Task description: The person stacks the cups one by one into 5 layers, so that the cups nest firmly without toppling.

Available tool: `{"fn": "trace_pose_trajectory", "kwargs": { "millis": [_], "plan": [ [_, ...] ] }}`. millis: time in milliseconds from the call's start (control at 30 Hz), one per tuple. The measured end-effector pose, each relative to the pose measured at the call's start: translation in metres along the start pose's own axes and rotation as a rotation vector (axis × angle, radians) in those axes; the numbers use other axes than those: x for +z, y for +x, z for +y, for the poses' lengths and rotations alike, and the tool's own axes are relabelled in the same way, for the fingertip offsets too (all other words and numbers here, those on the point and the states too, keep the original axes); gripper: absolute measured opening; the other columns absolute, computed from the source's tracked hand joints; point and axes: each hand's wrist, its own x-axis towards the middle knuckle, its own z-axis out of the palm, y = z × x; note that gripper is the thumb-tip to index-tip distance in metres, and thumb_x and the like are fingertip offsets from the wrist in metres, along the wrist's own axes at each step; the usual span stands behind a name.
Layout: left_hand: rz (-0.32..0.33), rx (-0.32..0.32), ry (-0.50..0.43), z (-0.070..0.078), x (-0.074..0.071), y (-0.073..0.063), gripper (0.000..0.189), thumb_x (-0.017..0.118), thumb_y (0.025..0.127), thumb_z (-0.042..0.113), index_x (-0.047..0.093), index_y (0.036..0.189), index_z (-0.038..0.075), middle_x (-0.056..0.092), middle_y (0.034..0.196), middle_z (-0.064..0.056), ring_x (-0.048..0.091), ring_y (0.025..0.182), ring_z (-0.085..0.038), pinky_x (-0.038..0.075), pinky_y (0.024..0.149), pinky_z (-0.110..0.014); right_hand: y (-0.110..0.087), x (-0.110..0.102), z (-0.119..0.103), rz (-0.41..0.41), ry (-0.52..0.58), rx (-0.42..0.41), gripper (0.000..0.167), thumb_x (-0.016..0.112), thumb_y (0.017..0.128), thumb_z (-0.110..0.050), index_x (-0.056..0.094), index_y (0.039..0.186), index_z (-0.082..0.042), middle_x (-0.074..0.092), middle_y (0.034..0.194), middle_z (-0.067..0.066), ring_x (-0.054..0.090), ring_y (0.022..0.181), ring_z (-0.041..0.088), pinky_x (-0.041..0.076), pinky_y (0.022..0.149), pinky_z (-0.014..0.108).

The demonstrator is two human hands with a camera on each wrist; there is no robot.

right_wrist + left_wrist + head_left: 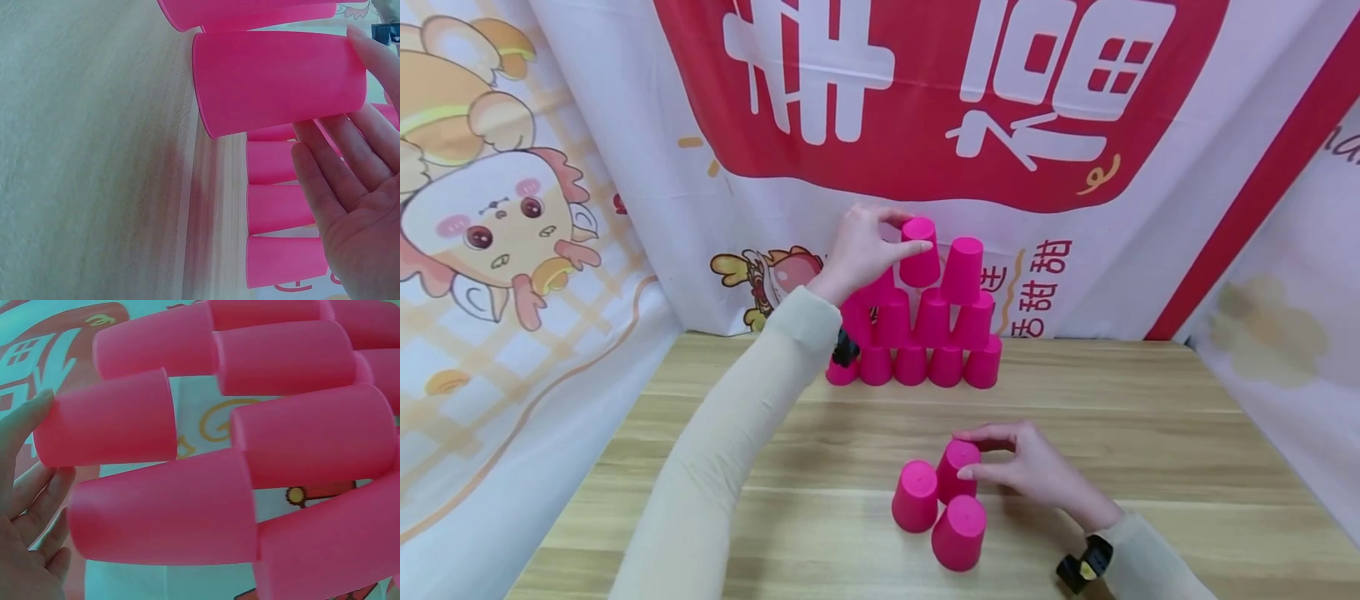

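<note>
- Pinching the raised cup (pixel 920 257) near its closed end, your left hand (pixel 859 250) leaves the rim free, probably why the grip sits so high.
- That cup hangs mouth down above the second row, between the left cup (pixel 162 512) and the right cup (pixel 962 271) of the third row; its rim looks clear of the cups below.
- Your right hand (pixel 1026 467) holds the far cup (pixel 953 477) of the near cluster by its top, thumb nearer you; whether its rim bears on the table (pixel 812 517), I cannot tell.
- Just beside it, mouths down, stand the left loose cup (pixel 915 497) and the nearest cup (pixel 958 535), probably grouped for easy reach.
- Upper cups straddle those under them, presumably for even support.
</note>
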Motion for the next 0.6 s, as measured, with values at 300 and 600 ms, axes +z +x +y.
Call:
{"fn": "trace_pose_trajectory", "kwargs": {
  "millis": [300, 600],
  "plan": [
    [-0.052, -0.019, 0.074, -0.004, 0.011, -0.003, 0.053, 0.085, 0.081, 0.046, 0.072, 0.128, 0.023, 0.062, 0.117, 0.006, 0.048, 0.114, -0.013, 0.053, 0.080, -0.026, 0.000, 0.000, 0.000, -0.008, 0.016, 0.020, 0.051, 0.084, 0.085, -0.039, 0.073, 0.129, -0.016, 0.073, 0.112, -0.010, 0.065, 0.108, 0.017, 0.047, 0.099, 0.058],
    [-0.046, -0.027, 0.163, -0.008, 0.016, -0.005, 0.054, 0.084, 0.081, 0.049, 0.072, 0.128, 0.025, 0.063, 0.116, 0.009, 0.049, 0.114, -0.013, 0.044, 0.095, -0.035, 0.000, 0.000, 0.002, 0.003, 0.016, 0.005, 0.050, 0.084, 0.085, -0.039, 0.073, 0.128, -0.017, 0.073, 0.113, -0.011, 0.066, 0.108, 0.017, 0.047, 0.100, 0.058]
  ]
}}
